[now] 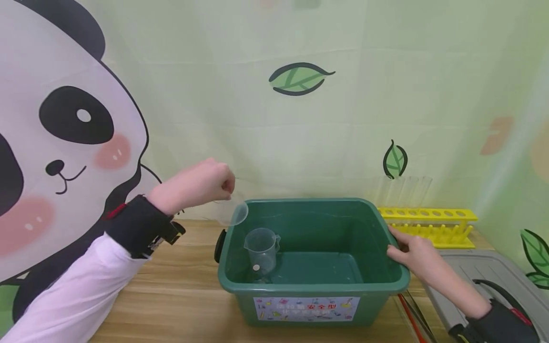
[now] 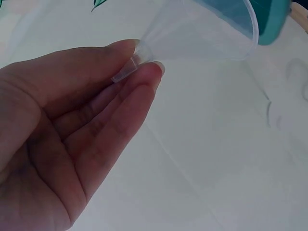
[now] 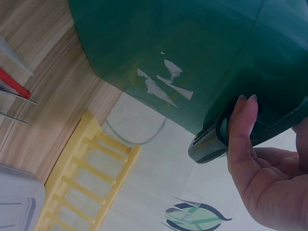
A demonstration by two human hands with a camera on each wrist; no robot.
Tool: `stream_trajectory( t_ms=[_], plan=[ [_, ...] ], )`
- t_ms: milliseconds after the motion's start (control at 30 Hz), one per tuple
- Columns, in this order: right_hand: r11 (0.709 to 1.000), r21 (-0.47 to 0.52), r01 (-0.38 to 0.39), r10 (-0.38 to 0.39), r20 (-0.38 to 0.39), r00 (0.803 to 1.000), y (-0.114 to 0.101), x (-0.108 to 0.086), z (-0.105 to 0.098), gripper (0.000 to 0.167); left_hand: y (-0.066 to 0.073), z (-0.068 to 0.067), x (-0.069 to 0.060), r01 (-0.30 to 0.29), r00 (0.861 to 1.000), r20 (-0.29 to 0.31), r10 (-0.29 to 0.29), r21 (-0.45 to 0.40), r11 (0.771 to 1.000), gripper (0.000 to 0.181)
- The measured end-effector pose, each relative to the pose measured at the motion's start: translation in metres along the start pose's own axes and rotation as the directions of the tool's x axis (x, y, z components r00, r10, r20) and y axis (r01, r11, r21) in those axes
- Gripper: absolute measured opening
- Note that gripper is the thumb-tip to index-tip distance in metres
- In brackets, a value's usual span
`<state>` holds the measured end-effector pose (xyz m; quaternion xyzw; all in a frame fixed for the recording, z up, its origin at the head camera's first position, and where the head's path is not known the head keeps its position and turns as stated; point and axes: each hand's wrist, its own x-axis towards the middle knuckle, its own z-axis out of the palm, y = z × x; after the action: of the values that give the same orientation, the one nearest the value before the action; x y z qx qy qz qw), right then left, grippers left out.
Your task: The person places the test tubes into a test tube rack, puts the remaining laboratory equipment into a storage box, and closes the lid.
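My left hand (image 1: 199, 186) is raised at the left rim of a green bin (image 1: 309, 287). In the left wrist view, thumb and fingers of that hand (image 2: 91, 106) pinch the narrow stem of a clear funnel (image 2: 202, 33); its wide mouth faces the bin. Inside the bin, at the left, stands a clear beaker (image 1: 261, 247) with a small white spot low on it. My right hand (image 1: 418, 252) grips the bin's right end, and in the right wrist view its fingers (image 3: 240, 125) curl at the black handle (image 3: 209, 144).
Behind the bin's right side stands a yellow rack (image 1: 429, 214) with clear tubes (image 1: 407, 190). A grey lid (image 1: 484, 271) lies on the wooden table (image 1: 171, 276) at the right. Red and metal thin tools (image 1: 413, 317) lie between bin and lid. A printed cloth hangs behind.
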<state>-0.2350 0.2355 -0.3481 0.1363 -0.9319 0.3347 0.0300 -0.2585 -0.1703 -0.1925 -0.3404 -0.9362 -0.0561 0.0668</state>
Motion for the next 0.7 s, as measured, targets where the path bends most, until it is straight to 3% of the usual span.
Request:
stream_trajectory(
  t_ms=[200, 467, 700],
  plan=[
    [1.0, 0.016, -0.009, 0.009, 0.016, 1.0, 0.0, 0.0, -0.001, 0.058, 0.011, 0.008, 0.017, -0.053, 0.998, 0.021, 0.053, 0.005, 0.999, 0.011],
    [1.0, 0.017, -0.005, 0.005, 0.01, 1.0, -0.001, -0.001, -0.001, 0.057, 0.026, 0.023, 0.036, -0.073, 0.992, 0.103, 0.073, -0.009, 0.997, 0.029],
    [1.0, 0.0, 0.009, -0.009, -0.002, 1.0, 0.0, -0.001, 0.0, 0.057, 0.035, 0.043, 0.044, -0.119, 0.978, 0.166, 0.123, -0.035, 0.992, 0.034]
  ],
)
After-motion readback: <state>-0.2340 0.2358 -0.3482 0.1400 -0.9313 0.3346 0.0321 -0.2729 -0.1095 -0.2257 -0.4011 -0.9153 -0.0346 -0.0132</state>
